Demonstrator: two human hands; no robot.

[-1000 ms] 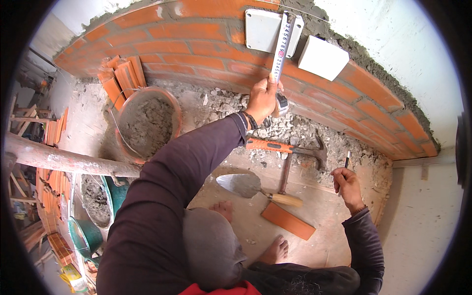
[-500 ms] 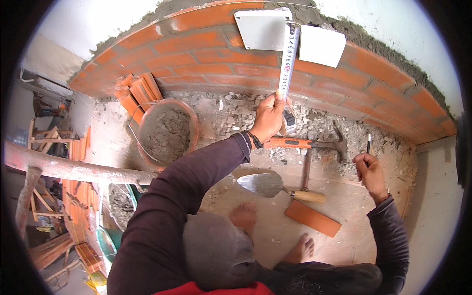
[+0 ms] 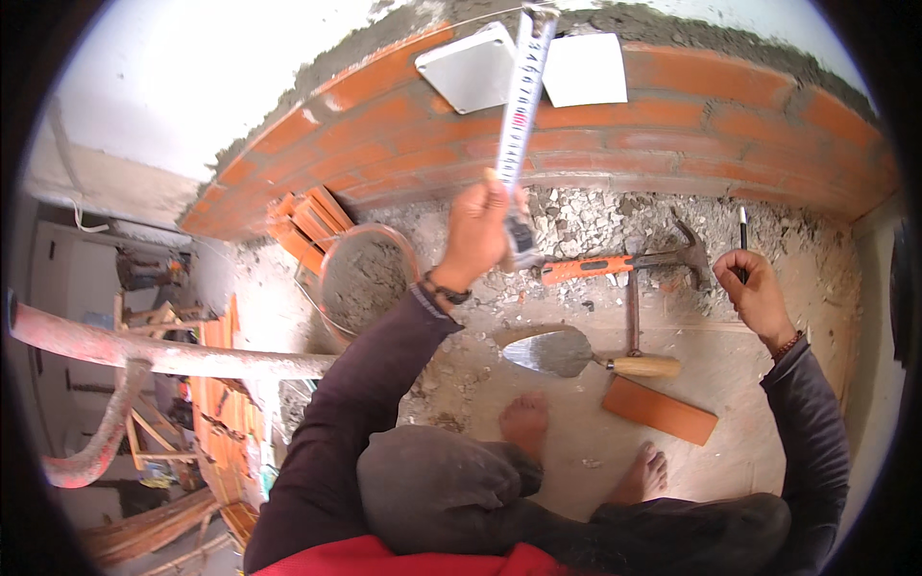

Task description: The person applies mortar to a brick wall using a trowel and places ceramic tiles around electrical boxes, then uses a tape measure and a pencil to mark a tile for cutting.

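Observation:
My left hand [image 3: 475,230] grips a tape measure [image 3: 520,252], its blade [image 3: 524,96] extended up the curved-looking orange brick wall [image 3: 691,125] to the mortar at the top, beside a taut string. The blade lies between a tilted white plate [image 3: 459,67] and a white square piece [image 3: 588,69]. My right hand [image 3: 754,288] holds a thin black-and-white pencil or marker [image 3: 743,230] upright, right of the claw hammer [image 3: 586,269]. Below lie a second tool's shaft [image 3: 632,322], a trowel [image 3: 545,353] and a loose brick [image 3: 660,410] beside my bare feet.
A mortar bucket [image 3: 360,293] and stacked brick pieces [image 3: 298,230] stand left of my left hand. A stained metal tube frame [image 3: 235,362] crosses at left, with more bricks and timber [image 3: 154,432] beyond. Rubble [image 3: 576,226] lines the wall's foot. A pale wall [image 3: 864,317] bounds the right side.
My view has shifted, bringing more of the left room in. My left hand has moved leftward relative to the hammer, and the blade's end now reaches higher, above the two white pieces.

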